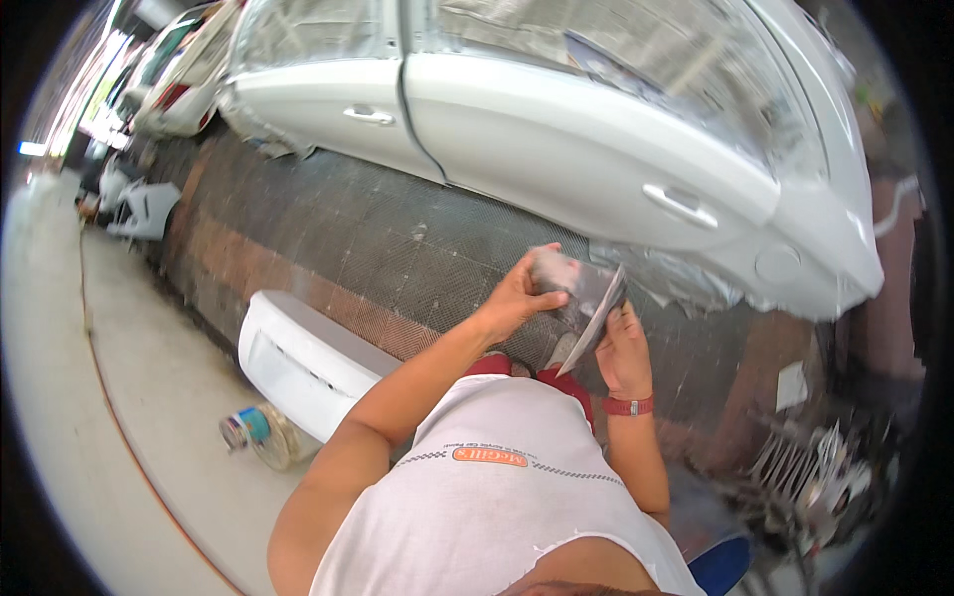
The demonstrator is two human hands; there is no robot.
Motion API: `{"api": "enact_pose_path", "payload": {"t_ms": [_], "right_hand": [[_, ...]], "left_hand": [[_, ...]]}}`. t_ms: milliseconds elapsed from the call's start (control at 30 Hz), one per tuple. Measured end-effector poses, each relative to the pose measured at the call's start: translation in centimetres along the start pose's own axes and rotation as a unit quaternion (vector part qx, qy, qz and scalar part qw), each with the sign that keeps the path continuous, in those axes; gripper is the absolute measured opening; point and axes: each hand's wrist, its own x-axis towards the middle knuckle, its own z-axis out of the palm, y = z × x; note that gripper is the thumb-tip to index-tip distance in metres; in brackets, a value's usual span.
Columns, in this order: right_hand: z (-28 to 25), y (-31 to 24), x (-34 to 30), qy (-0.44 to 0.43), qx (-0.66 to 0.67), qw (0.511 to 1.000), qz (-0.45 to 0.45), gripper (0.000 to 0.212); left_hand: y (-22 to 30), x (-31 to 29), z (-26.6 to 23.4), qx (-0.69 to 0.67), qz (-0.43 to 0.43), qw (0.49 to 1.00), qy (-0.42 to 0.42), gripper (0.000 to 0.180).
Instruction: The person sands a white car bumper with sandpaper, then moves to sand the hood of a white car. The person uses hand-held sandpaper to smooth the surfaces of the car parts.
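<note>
In front of my waist, both hands grip a thin grey sheet [590,286] with a pale, stiff-looking edge. It looks folded or in two layers; motion smears it, and its exact kind does not show. My left hand [519,297] pinches the sheet's left side, thumb on top. On the other side, my right hand [624,350] has its fingers closed at the pale edge, below a red wristwatch [628,406]. Beyond my hands stands a white car body [586,149] with two door handles, its windows covered with masking paper and film. Neither hand touches the car.
A white car panel [308,372] lies to the left, beside a round container with a blue label [254,427]. An orange hose [119,417] runs along the pale floor. Grey film [676,273] hangs under the car. Jumbled parts [810,477] lie at the right, near a blue object [720,566].
</note>
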Motion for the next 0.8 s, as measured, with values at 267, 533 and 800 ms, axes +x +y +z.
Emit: {"api": "enact_pose_path", "payload": {"t_ms": [267,533,800], "right_hand": [[-5.1,-2.8,9.6,-0.046,0.041,0.954,0.293,0.039],[1.8,-3.3,18.0,-0.072,-0.313,0.946,-0.032,0.045],[10.5,4.3,23.9,-0.085,-0.194,0.976,0.056,0.041]], "left_hand": [[1.7,0.6,3.6,0.075,0.098,0.979,0.162,0.047],[2.8,0.2,3.7,0.118,0.130,0.937,0.302,0.044],[4.4,-2.4,-6.0,0.081,0.186,0.898,0.391,0.045]]}}
